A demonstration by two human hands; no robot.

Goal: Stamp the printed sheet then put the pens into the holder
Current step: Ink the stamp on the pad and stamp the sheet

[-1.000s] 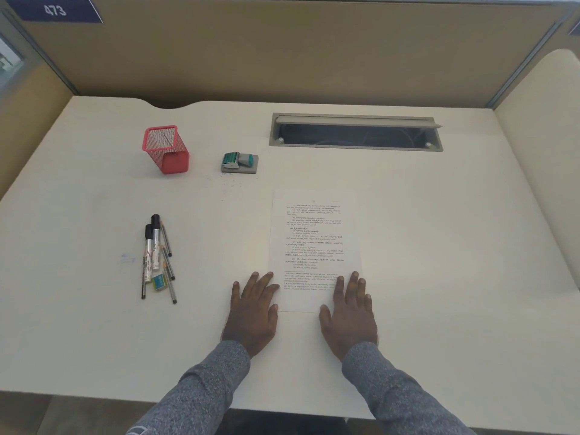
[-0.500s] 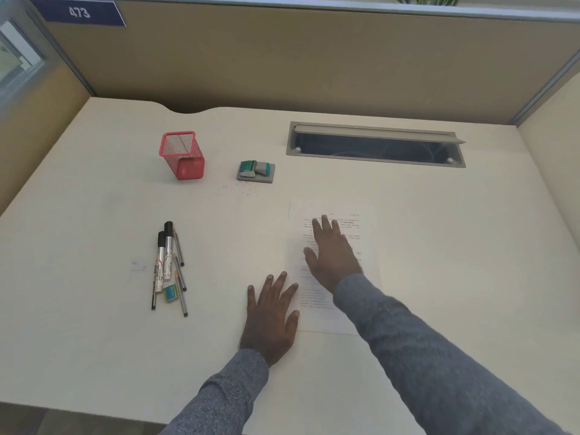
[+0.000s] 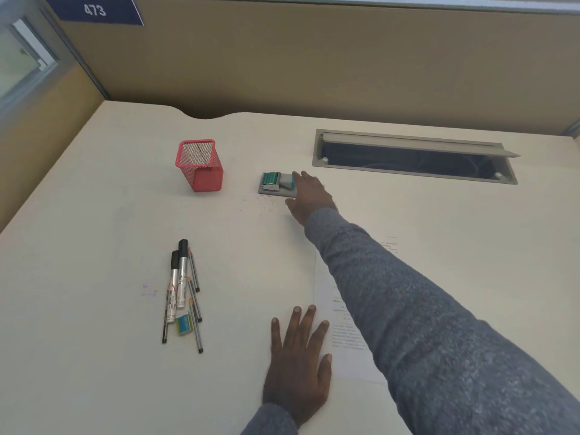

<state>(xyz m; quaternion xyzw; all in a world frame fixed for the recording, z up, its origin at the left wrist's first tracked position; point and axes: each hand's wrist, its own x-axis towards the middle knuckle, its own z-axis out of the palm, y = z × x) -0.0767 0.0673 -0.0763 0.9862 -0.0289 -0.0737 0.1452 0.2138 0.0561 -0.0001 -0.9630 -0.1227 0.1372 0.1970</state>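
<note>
A green and grey stamp [image 3: 275, 181] lies on its grey pad at the back middle of the desk. My right hand [image 3: 309, 199] reaches out to it, fingers spread and fingertips at its right end, holding nothing. The printed sheet [image 3: 345, 328] lies near me, mostly hidden under my right sleeve. My left hand [image 3: 298, 365] rests flat on the desk with its fingertips on the sheet's left edge. A red mesh holder [image 3: 200, 165] stands to the left of the stamp. Several pens and markers [image 3: 182, 290] lie in a loose bunch on the left.
A small green and yellow eraser [image 3: 184, 324] lies among the pens. An open grey cable tray [image 3: 414, 157] is set into the desk at the back right. Tan partition walls close the desk at the back and left.
My right hand left the sheet and moved forward and left to the stamp. My left hand stayed flat by the sheet's edge. The view shifted closer and rightward.
</note>
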